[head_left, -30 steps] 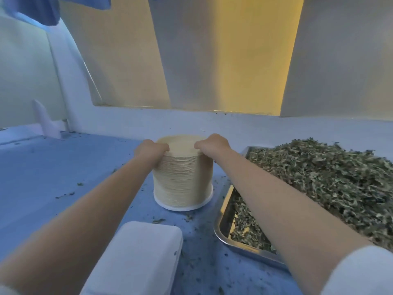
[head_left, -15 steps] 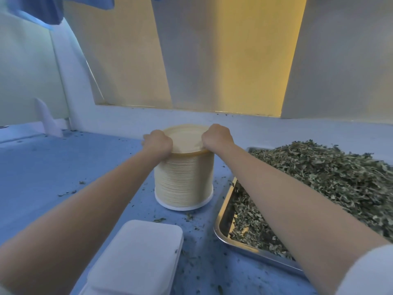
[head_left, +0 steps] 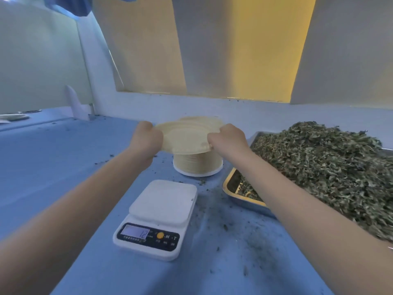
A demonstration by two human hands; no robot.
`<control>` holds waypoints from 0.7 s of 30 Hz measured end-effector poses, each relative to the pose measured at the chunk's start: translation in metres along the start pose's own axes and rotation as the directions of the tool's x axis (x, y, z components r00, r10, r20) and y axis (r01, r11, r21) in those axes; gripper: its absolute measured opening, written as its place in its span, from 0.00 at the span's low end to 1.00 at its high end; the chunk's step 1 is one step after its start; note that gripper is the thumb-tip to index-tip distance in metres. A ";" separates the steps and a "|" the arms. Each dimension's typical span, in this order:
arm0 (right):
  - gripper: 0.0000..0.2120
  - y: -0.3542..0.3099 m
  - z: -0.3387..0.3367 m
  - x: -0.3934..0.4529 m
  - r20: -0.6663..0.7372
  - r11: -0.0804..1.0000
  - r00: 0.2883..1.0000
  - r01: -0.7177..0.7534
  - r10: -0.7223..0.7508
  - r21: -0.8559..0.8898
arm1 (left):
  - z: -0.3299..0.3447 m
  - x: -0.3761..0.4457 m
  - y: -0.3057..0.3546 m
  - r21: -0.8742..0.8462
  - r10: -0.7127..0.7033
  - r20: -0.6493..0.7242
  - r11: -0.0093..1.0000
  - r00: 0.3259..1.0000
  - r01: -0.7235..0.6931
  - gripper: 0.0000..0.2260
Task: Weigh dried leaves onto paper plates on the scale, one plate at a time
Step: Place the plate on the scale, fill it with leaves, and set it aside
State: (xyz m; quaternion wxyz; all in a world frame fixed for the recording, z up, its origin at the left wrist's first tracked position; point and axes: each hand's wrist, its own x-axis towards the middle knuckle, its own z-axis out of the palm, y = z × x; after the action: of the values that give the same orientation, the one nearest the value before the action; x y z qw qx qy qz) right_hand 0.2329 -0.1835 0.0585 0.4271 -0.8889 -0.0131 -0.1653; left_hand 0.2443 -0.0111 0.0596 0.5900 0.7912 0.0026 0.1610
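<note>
A blue counter carries everything, littered with crumbs of leaf. The biggest thing on it is the metal tray at the right, heaped with dried leaves. Nearer the person, in the middle, sits the white scale, its pan bare and its display lit, though the reading is too small to make out. Just beyond the scale stands the stack of paper plates.

Above that stack a paper plate is held in the air, roughly level, by both hands. The left hand pinches its left rim and the right hand pinches its right rim, each grip closed on the edge. Whether only a single plate has come away is hard to tell; a second rim seems to show behind it.

The scale lies straight toward the person from the held plate, and lower, about midway between the two forearms, so neither hand is clearly closer. Judging by this, the plate needs to come back and down onto the pan before any leaves are added.
</note>
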 end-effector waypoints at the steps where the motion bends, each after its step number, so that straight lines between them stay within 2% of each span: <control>1: 0.16 0.003 0.008 -0.011 0.020 1.000 1.000 -0.011 0.011 0.003 | -0.006 -0.010 -0.009 -0.014 0.004 0.010 1.000 1.000 -0.004 0.16; 5: 0.07 0.019 0.043 -0.046 0.105 0.996 0.991 -0.082 0.087 -0.046 | -0.022 -0.038 -0.048 0.007 -0.093 0.036 0.996 0.995 0.093 0.16; 8: 0.08 0.030 0.063 -0.056 0.168 0.988 0.977 -0.114 0.130 -0.105 | -0.025 -0.047 -0.074 0.067 -0.214 0.039 0.975 0.976 0.212 0.09; 11: 0.11 0.036 0.075 -0.058 0.167 0.983 0.975 -0.128 0.150 -0.135 | -0.025 -0.043 -0.094 0.164 -0.250 0.024 0.956 0.968 0.242 0.22; 13: 0.07 0.038 0.081 -0.058 0.164 0.979 0.974 -0.132 0.158 -0.157 | -0.024 -0.041 -0.102 0.166 -0.241 0.018 0.958 0.970 0.235 0.24; 18: 0.06 0.043 0.091 -0.053 0.189 0.967 0.962 -0.156 0.195 -0.202 | -0.028 -0.037 -0.115 0.120 -0.251 0.065 0.963 0.966 0.242 0.27; 21: 0.11 0.045 0.093 -0.050 0.189 0.968 0.958 -0.184 0.215 -0.169 | -0.033 -0.034 -0.119 0.089 -0.276 0.103 0.959 0.956 0.268 0.29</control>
State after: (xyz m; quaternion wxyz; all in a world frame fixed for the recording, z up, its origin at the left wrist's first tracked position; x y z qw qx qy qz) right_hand 0.2196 -0.1354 -0.0446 0.3699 -0.9275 0.0454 -0.0290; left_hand 0.2254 0.0492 -0.0515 0.5760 0.8125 0.0838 0.0326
